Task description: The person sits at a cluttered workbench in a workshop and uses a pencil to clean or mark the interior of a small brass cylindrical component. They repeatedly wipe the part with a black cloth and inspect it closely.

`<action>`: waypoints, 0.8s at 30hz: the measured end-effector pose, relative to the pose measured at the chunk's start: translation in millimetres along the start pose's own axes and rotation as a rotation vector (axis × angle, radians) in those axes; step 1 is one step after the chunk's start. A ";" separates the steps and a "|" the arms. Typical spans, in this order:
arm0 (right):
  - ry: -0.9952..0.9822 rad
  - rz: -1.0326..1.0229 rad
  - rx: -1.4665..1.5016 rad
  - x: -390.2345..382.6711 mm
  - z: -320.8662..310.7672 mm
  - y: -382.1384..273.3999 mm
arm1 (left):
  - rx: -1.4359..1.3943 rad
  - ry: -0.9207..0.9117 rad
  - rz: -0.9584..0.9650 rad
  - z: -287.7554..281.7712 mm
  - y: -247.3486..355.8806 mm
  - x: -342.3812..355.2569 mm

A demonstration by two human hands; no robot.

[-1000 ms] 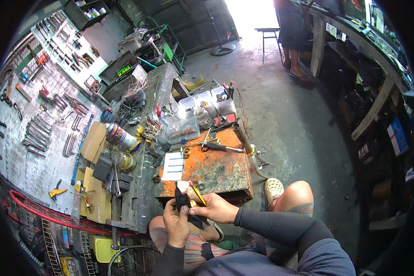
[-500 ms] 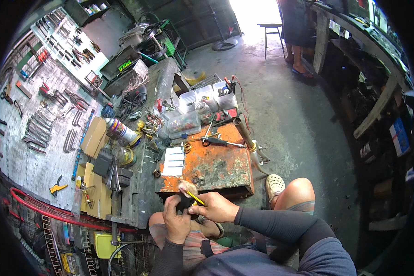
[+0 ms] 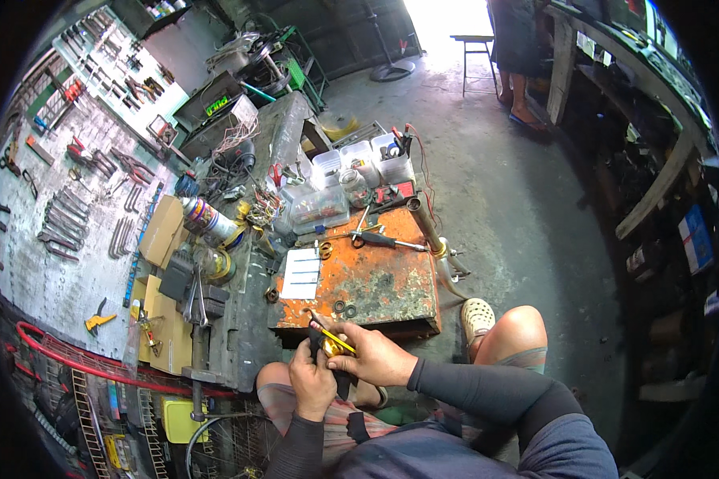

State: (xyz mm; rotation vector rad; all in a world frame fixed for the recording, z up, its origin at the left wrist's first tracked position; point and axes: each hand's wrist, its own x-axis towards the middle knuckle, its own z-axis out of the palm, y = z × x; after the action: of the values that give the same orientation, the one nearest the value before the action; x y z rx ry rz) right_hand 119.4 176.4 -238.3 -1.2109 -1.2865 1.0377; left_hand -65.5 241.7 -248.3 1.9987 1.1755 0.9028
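Observation:
Just in front of the near edge of a worn orange metal box (image 3: pixel 399 291), my two hands are close together. My left hand (image 3: pixel 311 386) is closed round a shiny gold-coloured metal part (image 3: pixel 332 349) and a black cloth-like piece (image 3: pixel 315 337) that hangs below it. In my right hand (image 3: pixel 380 359) a slim yellow-and-black stick (image 3: pixel 341 342) is pinched, lying across the gold part; its exact kind is unclear. Small black rings (image 3: pixel 346 310) lie on the box near my fingers. Beside them is a white sheet (image 3: pixel 300 275) with several thin dark strips on it.
A black-handled tool (image 3: pixel 379 239) rests on the box, with clear plastic containers (image 3: pixel 319 209) behind. A metal tube (image 3: pixel 427 227) stands at its right edge. Cluttered bench (image 3: pixel 244 319) and wall tools are left. Another person's legs (image 3: pixel 520 100) show at the far right.
The gold part has turned into fuller view between my hands. My right fingers have shifted slightly up and over the yellow-and-black stick.

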 end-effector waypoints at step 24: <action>-0.220 -0.229 -0.164 8.9 -21.7 2.6 | -1.057 -0.218 -0.463 -10.9 -14.6 -10.6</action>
State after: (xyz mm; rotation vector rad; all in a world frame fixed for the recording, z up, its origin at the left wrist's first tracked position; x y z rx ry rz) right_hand 141.6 184.2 -238.0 -1.0608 -1.6673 0.9306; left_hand -85.0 239.9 -256.3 0.8921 0.7260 0.7831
